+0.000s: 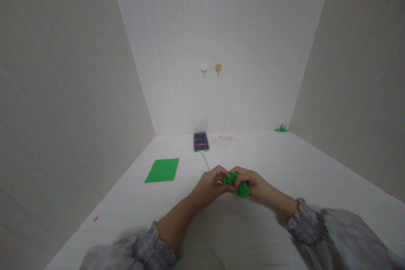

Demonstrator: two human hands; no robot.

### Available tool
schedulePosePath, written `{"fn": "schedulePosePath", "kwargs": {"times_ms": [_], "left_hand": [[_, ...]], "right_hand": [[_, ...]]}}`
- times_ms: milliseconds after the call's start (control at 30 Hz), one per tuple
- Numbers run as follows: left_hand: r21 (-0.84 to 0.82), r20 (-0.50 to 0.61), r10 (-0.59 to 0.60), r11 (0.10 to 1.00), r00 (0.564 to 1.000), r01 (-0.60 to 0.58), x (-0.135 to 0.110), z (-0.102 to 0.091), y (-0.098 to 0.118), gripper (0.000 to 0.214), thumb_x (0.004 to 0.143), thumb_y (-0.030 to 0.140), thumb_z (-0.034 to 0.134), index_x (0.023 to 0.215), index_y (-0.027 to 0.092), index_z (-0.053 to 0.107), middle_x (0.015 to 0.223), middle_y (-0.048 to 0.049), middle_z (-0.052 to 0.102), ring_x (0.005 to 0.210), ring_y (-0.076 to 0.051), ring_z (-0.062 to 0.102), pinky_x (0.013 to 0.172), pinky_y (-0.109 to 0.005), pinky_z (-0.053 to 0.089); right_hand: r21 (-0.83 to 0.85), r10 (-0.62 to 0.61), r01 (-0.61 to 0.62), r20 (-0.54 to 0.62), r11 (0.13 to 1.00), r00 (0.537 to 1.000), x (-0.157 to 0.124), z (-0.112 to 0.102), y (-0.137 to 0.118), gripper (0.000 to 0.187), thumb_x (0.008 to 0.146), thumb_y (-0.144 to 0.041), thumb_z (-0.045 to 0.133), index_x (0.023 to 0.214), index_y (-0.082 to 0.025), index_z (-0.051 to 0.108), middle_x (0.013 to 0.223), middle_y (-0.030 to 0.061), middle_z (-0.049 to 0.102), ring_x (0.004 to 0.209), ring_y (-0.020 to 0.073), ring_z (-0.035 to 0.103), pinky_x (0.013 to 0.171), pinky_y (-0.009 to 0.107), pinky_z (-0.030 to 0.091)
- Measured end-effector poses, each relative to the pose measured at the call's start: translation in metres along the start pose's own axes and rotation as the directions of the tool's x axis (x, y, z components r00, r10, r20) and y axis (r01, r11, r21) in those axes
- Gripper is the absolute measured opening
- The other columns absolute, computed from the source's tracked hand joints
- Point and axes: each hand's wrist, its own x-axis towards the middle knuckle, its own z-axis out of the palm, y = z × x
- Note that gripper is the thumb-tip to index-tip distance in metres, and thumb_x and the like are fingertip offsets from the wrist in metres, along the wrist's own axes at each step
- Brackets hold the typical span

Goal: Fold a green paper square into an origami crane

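A piece of folded green paper [243,190] is held between my two hands, a little above the white table. My left hand [217,182] pinches its left side between thumb and fingers, and a thin ring shows on one finger. On the right side, my right hand [248,178] grips the same paper, with its fingers curled into the fold. Parts of the paper are hidden behind my fingers. To the left lies a flat stack or sheet of green square paper [162,170], apart from both hands.
A phone-like blurred device [201,141] rests by the back wall, with a white cable [206,230] running toward me. A folded green paper piece [281,128] sits at the back right corner. A small orange object [95,219] lies at the left edge. Two hooks [218,67] are on the wall.
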Motion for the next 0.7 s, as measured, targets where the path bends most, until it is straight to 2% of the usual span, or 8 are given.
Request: {"fn": "schedulePosePath", "kwargs": {"times_ms": [133, 300, 400, 533, 700], "left_hand": [[0.075, -0.120, 0.003, 0.997, 0.993, 0.006, 0.001, -0.002, 0.002, 0.022, 0.065, 0.028, 0.064, 0.076, 0.015, 0.049, 0.059, 0.0053, 0.046, 0.050, -0.006, 0.044, 0.048, -0.017, 0.035], [0.044, -0.268, -0.002, 0.999, 0.964, 0.014, 0.003, -0.001, 0.005, 0.020, 0.066, 0.028, 0.062, 0.076, 0.016, 0.048, 0.055, 0.0064, 0.045, 0.049, -0.006, 0.044, 0.047, -0.018, 0.034], [0.079, -0.323, 0.007, 0.997, 0.946, 0.020, 0.003, 0.001, 0.008, 0.019, 0.067, 0.029, 0.061, 0.074, 0.017, 0.048, 0.054, 0.0056, 0.047, 0.050, -0.008, 0.047, 0.049, -0.019, 0.036], [0.205, -0.380, 0.057, 0.978, 0.923, 0.024, 0.003, 0.003, 0.012, 0.017, 0.068, 0.029, 0.060, 0.073, 0.017, 0.049, 0.056, 0.0040, 0.052, 0.054, -0.009, 0.050, 0.051, -0.020, 0.038], [0.267, -0.414, 0.068, 0.962, 0.908, 0.050, 0.004, 0.007, 0.017, 0.017, 0.068, 0.031, 0.059, 0.069, 0.017, 0.048, 0.047, 0.0073, 0.043, 0.045, -0.007, 0.041, 0.044, -0.018, 0.029]], "right_hand": [[-0.058, -0.007, 0.005, -0.030, 0.998, 1.000, 0.001, -0.002, -0.006, 0.006, 0.067, -0.020, 0.064, 0.067, -0.019, 0.059, 0.094, 0.0040, 0.052, 0.087, 0.0165, 0.054, 0.073, 0.030, 0.044], [-0.144, 0.035, -0.060, -0.168, 0.988, 0.985, 0.003, -0.007, -0.012, 0.011, 0.064, -0.024, 0.068, 0.071, -0.020, 0.060, 0.103, 0.0053, 0.049, 0.098, 0.0196, 0.049, 0.086, 0.035, 0.038], [-0.133, 0.062, -0.088, -0.190, 0.987, 0.980, 0.004, -0.007, -0.012, 0.008, 0.069, -0.027, 0.064, 0.074, -0.021, 0.062, 0.096, 0.0049, 0.055, 0.093, 0.0182, 0.052, 0.084, 0.034, 0.040], [-0.098, 0.066, -0.086, -0.193, 0.991, 0.979, 0.005, -0.005, -0.011, 0.007, 0.073, -0.027, 0.059, 0.076, -0.020, 0.062, 0.090, 0.0043, 0.061, 0.087, 0.0171, 0.055, 0.081, 0.032, 0.042], [-0.115, 0.073, -0.099, -0.211, 0.988, 0.975, 0.005, -0.001, -0.010, 0.010, 0.075, -0.028, 0.057, 0.077, -0.020, 0.063, 0.085, 0.0036, 0.062, 0.085, 0.0169, 0.056, 0.079, 0.031, 0.042]]}}
